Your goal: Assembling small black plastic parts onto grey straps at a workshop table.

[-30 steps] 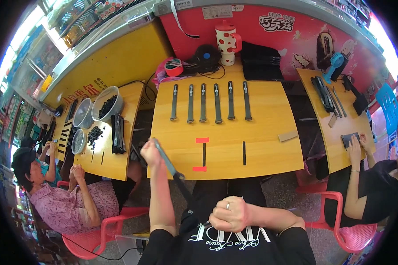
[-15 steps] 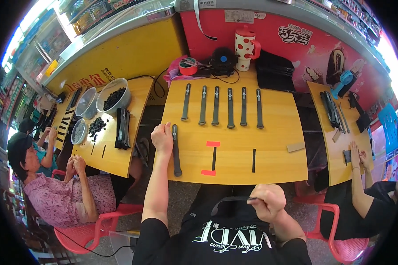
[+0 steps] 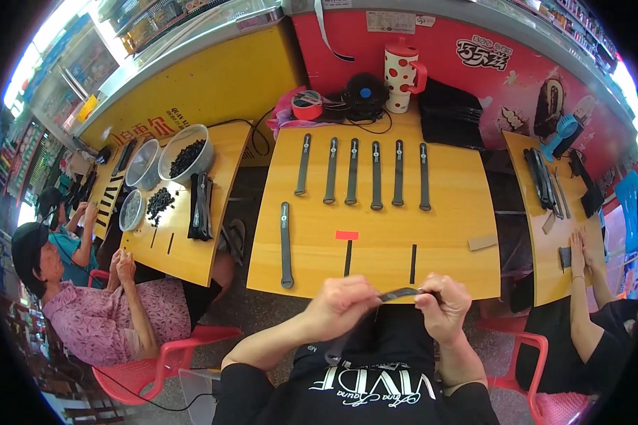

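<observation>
Table (image 3: 319,244), 7 straps (image 3: 376,175), dark strip (image 3: 400,293) in left grip (image 3: 342,304) and right grip (image 3: 446,306)

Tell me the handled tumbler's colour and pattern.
The tumbler is white with red dots; the head view shows it best.

A red panel (image 3: 443,76) and yellow panel (image 3: 227,81) stand behind wooden tables (image 3: 384,237).

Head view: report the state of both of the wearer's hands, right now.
Left hand: closed, holding a narrow, curved dark grey strap.
Right hand: closed, holding the same strap.
</observation>
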The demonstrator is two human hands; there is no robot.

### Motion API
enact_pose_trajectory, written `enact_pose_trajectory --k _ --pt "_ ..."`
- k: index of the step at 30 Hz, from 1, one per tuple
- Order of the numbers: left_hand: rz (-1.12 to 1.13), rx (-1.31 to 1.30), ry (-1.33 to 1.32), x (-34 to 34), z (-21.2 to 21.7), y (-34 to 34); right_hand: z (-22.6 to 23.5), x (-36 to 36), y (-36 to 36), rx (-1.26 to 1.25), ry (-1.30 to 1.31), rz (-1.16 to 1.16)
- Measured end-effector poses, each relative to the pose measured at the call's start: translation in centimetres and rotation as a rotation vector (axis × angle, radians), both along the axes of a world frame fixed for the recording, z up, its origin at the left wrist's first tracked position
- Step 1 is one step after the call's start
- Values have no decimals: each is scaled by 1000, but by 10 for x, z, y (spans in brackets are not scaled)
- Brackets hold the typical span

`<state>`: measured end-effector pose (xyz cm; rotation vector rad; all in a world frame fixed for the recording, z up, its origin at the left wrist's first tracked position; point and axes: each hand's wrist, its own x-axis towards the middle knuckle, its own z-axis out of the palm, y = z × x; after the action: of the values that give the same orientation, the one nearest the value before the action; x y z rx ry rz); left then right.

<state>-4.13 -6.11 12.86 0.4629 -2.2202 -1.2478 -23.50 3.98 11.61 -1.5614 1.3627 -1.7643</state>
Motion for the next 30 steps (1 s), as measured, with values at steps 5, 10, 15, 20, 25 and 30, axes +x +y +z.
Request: enact_pose_trajectory --k 5,10,15,20,25,30 --pt "498 370 18 19 -6 -93 -26 -39 -2 141 -66 -444" --pt "685 321 6 35 -36 -243 -80 -86 -16 305 416 -643" --pt "901 156 -6 26 -98 -324 -102 -89 -17 390 619 -666" --pt "1024 -73 -229 12 -116 -340 -97 -84 -20 489 710 -681" --pt "1082 -191 -340 -10 -108 -329 -90 -85 -23 502 706 -672" --pt "1165 -236 -520 -7 -98 -319 -92 -86 -26 451 687 -649"
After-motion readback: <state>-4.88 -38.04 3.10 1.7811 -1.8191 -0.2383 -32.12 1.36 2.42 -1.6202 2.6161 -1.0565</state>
